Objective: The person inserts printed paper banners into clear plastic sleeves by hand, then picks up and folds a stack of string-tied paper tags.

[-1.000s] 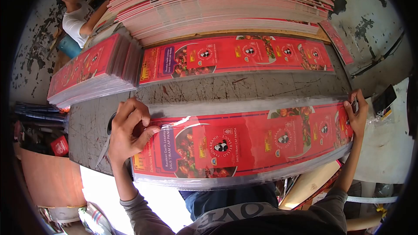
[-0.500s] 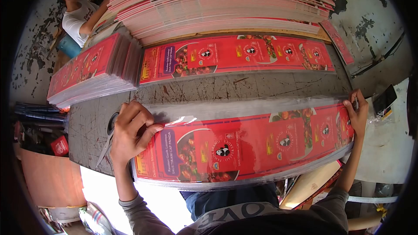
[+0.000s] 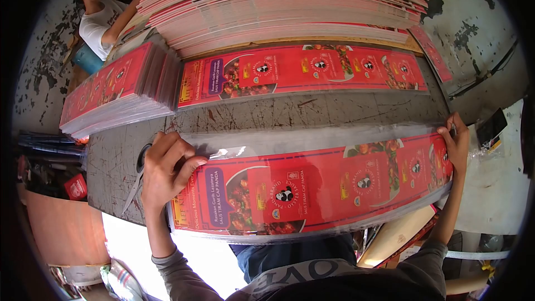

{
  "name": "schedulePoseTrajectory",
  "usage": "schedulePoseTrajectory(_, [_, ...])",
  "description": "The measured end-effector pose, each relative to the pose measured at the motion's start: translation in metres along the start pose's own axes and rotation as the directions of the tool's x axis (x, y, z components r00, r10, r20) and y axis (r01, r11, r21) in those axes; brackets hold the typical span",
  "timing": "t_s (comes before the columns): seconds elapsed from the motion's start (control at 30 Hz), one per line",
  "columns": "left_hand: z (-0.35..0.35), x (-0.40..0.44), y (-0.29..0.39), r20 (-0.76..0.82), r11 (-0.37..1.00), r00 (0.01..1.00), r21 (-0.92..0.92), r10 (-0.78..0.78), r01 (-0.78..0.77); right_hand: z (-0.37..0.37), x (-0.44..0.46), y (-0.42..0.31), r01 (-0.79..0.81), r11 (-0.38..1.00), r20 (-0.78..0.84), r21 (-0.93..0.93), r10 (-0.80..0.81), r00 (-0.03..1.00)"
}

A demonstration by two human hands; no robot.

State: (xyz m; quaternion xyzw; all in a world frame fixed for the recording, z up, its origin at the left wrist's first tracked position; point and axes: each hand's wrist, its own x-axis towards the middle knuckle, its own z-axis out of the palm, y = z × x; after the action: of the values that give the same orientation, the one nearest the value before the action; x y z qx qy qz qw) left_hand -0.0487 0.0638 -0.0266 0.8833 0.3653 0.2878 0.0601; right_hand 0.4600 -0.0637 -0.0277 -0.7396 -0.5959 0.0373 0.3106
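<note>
A long red printed strip with panda logos and food pictures, under clear plastic film, lies on top of a stack of the same near my body. My left hand is at its upper left corner, fingers curled and thumb pressed on the plastic edge. At the far right end, my right hand pinches the film's upper corner between thumb and fingers. Scissors lie on the table just left of my left hand, their handle partly behind it.
Behind, another red strip lies on the scratched grey table. A bundle of wrapped strips stands at left. A tall pile of red boards fills the back. Someone in a white shirt is at upper left.
Both hands stay at the strip's two ends, shifting only very slightly. Glare on the film has eased at the left, and the print there shows more clearly.
</note>
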Motion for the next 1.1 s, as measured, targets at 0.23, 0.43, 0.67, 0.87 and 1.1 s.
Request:
schedulePoseTrajectory(0.23, [-0.004, 0.006, 0.006, -0.021, 0.992, 1.0, 0.122, 0.012, -0.01, 0.003, 0.0, 0.012, 0.112, 0.994, -0.031, 0.019, -0.111, 0.993])
schedulePoseTrajectory(0.43, [-0.004, 0.005, 0.006, -0.042, 0.987, 0.999, 0.161, 0.021, -0.014, 0.002, 0.001, 0.009, 0.107, 0.994, -0.037, 0.021, -0.106, 0.994])
schedulePoseTrajectory(0.67, [-0.004, 0.004, 0.006, -0.043, 0.987, 0.999, 0.16, -0.025, 0.032, 0.003, 0.001, 0.007, 0.087, 0.996, -0.04, 0.006, -0.087, 0.995])
schedulePoseTrajectory(0.87, [-0.005, 0.004, 0.008, -0.077, 0.982, 0.997, 0.185, -0.005, 0.02, 0.003, 0.0, 0.007, 0.078, 0.997, -0.045, -0.01, -0.079, 0.996])
schedulePoseTrajectory(1.1, [-0.004, 0.004, 0.007, -0.098, 0.978, 0.995, 0.21, -0.002, 0.022, 0.002, 0.0, 0.006, 0.08, 0.997, -0.047, -0.013, -0.08, 0.996])
